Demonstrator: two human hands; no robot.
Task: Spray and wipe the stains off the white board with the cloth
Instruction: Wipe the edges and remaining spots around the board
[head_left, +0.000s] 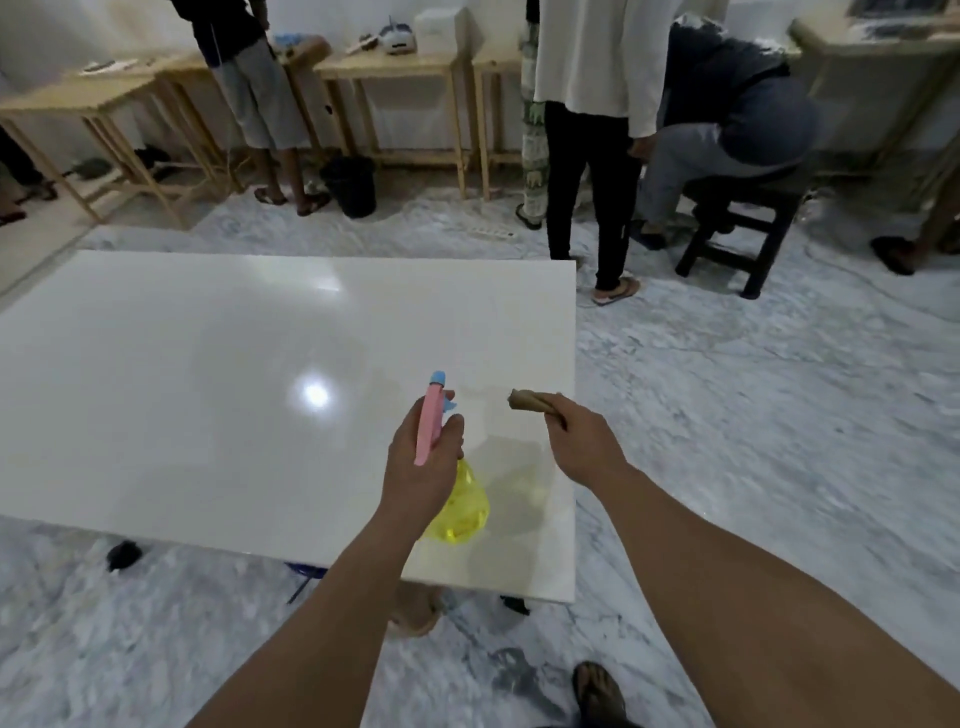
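A large glossy white board (208, 374) lies flat in front of me, with ceiling lights mirrored on it. My left hand (423, 462) grips a spray bottle (460, 501) with a yellow body, a pink head and a blue nozzle, held over the board's near right part. To its right, my right hand (579, 441) holds a bunched brown cloth (530, 401) just above the board near its right edge. I can make out no distinct stains on the surface.
Marble floor surrounds the board. Beyond its far right corner stands a person in black trousers (582, 182), and another sits on a dark stool (737, 208). Wooden tables (395, 73) line the back wall, with a black bucket (350, 184) and a third person there.
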